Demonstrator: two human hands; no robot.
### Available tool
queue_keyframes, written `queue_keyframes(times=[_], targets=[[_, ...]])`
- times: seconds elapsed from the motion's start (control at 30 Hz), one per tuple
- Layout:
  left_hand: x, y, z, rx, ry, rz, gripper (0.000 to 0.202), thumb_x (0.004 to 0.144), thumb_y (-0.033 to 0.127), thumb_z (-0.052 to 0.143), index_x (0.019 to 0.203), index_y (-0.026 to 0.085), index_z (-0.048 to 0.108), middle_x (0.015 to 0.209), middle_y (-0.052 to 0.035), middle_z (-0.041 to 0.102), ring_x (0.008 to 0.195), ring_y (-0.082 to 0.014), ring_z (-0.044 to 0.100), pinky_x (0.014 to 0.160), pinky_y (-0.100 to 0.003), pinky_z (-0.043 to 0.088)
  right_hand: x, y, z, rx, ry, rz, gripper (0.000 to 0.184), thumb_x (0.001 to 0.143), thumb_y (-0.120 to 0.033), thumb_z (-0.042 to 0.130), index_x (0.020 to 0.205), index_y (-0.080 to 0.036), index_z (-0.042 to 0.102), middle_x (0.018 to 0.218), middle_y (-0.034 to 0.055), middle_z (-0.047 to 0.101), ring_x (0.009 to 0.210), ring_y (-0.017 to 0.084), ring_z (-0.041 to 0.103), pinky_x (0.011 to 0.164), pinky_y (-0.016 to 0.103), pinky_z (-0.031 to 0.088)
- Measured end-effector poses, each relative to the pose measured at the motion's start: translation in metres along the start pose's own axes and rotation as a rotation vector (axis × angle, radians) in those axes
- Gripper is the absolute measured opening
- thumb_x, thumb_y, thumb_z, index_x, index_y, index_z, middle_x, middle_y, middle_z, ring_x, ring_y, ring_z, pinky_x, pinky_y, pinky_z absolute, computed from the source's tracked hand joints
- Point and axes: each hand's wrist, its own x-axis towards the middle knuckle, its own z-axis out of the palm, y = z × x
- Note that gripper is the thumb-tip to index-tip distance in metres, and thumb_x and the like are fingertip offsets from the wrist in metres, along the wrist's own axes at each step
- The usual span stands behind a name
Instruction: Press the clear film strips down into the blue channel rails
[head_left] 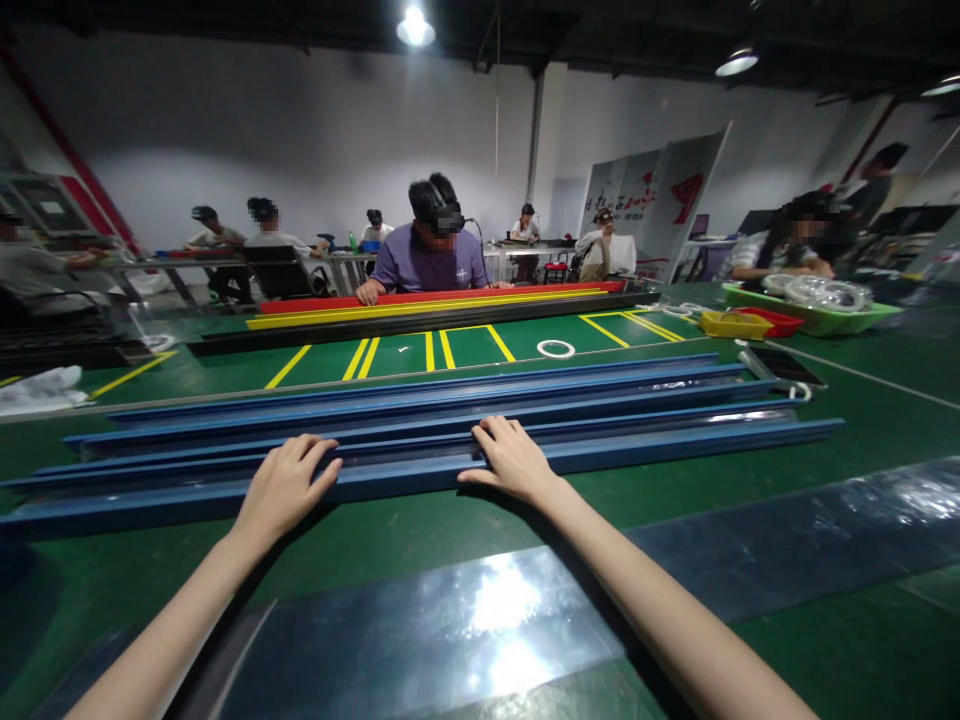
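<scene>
Several long blue channel strips lie side by side across the table, open side up. My left hand (291, 482) is on the nearest blue channel (660, 448), left of its middle, its thumb towards the near wall and its fingers reaching over to the far side. Further right along the same channel, my right hand (514, 460) holds it in a like way, thumb pointing left. Some fingertips are hidden behind the channel walls. Behind it lie more blue channels (600, 385). A shiny dark flat strip (390, 640) lies on the table below my forearms.
Opposite, a co-worker (427, 255) leans over red, yellow and black strips (420, 308). Yellow tape lines and a white ring (556, 349) are on the green table (855, 410). At right are a tablet-like device (784, 365), a yellow tray (735, 324) and a green tray (847, 318) with clear rolls.
</scene>
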Motion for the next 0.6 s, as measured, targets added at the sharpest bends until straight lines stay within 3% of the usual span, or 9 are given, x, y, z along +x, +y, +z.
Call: queue_keyframes(times=[0.3, 0.47, 0.6], targets=[[0.008, 0.012, 0.005, 0.043, 0.054, -0.014, 0.041, 0.085, 0.043, 0.025, 0.095, 0.02, 0.057, 0.094, -0.0083, 0.057, 0.09, -0.0236, 0.05, 0.071, -0.034, 0.039, 0.003, 0.02, 0.005, 0.006, 0.0, -0.058, 0.066, 0.073, -0.067, 0.032, 0.106, -0.013, 0.052, 0.101, 0.0139, 0.054, 0.096, 0.025, 0.047, 0.082, 0.038, 0.038], [0.022, 0.038, 0.01, 0.012, 0.061, 0.023, 0.04, 0.085, 0.044, 0.027, 0.095, 0.016, 0.054, 0.096, -0.0105, 0.057, 0.091, -0.0257, 0.049, 0.073, -0.037, 0.038, -0.011, 0.047, 0.0, -0.042, -0.009, -0.057, 0.066, 0.074, -0.065, 0.035, 0.108, -0.011, 0.052, 0.102, 0.0146, 0.055, 0.095, 0.026, 0.048, 0.082, 0.039, 0.039], [0.028, 0.062, 0.017, -0.043, 0.213, -0.004, 0.038, 0.085, 0.045, 0.029, 0.098, 0.016, 0.049, 0.096, -0.0123, 0.053, 0.089, -0.0247, 0.049, 0.074, -0.037, 0.039, -0.025, 0.07, -0.005, -0.054, -0.019, -0.061, 0.064, 0.076, -0.063, 0.035, 0.112, -0.012, 0.05, 0.105, 0.0149, 0.054, 0.096, 0.025, 0.049, 0.083, 0.039, 0.039]])
